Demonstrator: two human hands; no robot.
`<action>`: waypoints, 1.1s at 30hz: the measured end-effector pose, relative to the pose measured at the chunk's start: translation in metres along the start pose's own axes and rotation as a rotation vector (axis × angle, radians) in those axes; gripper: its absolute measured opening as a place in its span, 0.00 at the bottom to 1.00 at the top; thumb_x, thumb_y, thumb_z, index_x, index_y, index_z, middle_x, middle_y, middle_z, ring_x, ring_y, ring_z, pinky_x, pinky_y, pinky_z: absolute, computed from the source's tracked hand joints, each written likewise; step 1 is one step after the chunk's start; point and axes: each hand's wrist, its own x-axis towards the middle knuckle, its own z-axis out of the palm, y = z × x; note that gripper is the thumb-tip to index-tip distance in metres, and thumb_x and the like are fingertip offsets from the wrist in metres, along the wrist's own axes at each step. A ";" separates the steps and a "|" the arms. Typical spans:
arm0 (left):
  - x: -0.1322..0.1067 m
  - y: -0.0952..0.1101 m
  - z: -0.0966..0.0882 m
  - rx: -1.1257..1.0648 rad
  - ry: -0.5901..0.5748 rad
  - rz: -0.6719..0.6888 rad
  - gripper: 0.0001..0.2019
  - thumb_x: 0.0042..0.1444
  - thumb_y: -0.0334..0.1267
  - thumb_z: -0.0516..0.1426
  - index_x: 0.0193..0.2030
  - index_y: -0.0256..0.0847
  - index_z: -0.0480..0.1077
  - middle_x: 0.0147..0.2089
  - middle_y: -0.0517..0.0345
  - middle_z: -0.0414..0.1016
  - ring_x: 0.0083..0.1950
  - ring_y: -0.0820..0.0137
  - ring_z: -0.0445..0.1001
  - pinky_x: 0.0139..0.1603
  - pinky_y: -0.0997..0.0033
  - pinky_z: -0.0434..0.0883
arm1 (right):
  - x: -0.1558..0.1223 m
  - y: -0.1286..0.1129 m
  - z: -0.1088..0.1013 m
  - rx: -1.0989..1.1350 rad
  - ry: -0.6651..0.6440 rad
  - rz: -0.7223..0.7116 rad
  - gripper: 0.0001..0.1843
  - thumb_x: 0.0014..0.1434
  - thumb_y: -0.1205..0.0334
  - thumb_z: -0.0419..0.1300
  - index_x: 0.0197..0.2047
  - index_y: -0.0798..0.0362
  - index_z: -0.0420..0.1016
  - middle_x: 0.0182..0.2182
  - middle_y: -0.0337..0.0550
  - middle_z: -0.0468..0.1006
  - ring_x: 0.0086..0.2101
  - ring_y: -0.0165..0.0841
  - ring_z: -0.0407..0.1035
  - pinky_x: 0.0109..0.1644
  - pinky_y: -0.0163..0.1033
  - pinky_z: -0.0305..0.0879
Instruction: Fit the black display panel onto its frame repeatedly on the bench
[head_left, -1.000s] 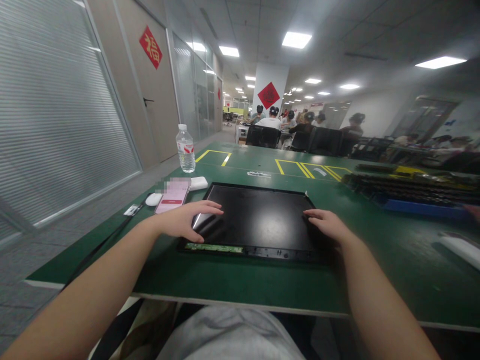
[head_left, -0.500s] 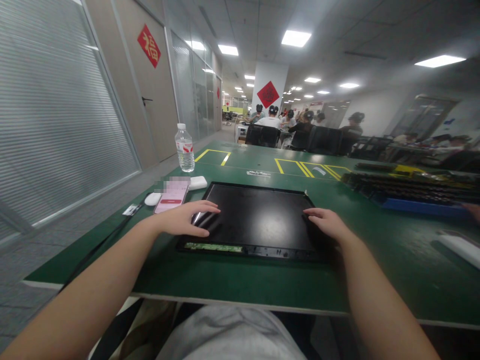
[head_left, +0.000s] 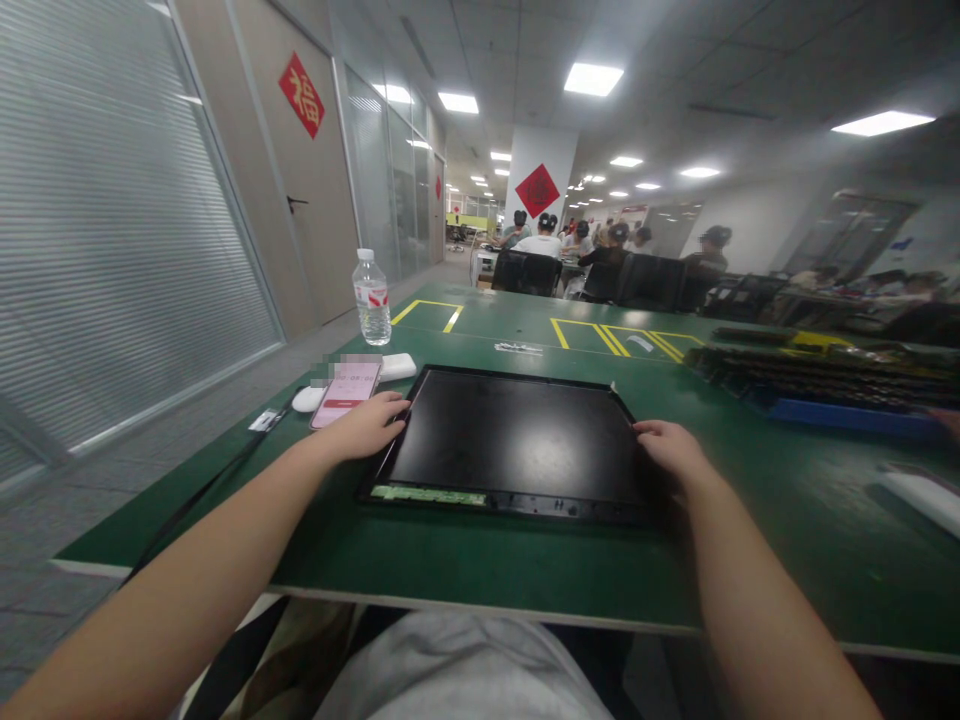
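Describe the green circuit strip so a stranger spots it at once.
On the green table, find the large black panel between the left hand and right hand. The circuit strip runs along its near edge, toward the left. Unlike the black border beside it, it is green.

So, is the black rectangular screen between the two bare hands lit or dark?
Dark. The black rectangular screen shows no image, only pale glare on its glossy surface.

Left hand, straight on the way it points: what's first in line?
Likely the left edge of the black screen. The left hand sits right at it; whether they touch is unclear.
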 end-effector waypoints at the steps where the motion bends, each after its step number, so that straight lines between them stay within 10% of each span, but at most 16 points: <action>1: 0.000 0.002 0.000 -0.001 -0.007 0.005 0.26 0.59 0.40 0.47 0.60 0.33 0.71 0.64 0.41 0.68 0.64 0.54 0.68 0.66 0.59 0.63 | 0.000 0.001 0.001 -0.008 -0.008 -0.006 0.21 0.55 0.68 0.56 0.49 0.54 0.82 0.43 0.48 0.82 0.43 0.40 0.75 0.46 0.38 0.67; 33: 0.005 0.008 0.001 0.009 -0.016 -0.014 0.26 0.54 0.31 0.47 0.56 0.35 0.76 0.62 0.43 0.71 0.63 0.55 0.70 0.66 0.61 0.64 | 0.011 0.017 0.011 0.147 -0.029 -0.004 0.23 0.46 0.72 0.62 0.46 0.52 0.83 0.43 0.51 0.82 0.45 0.42 0.76 0.48 0.39 0.69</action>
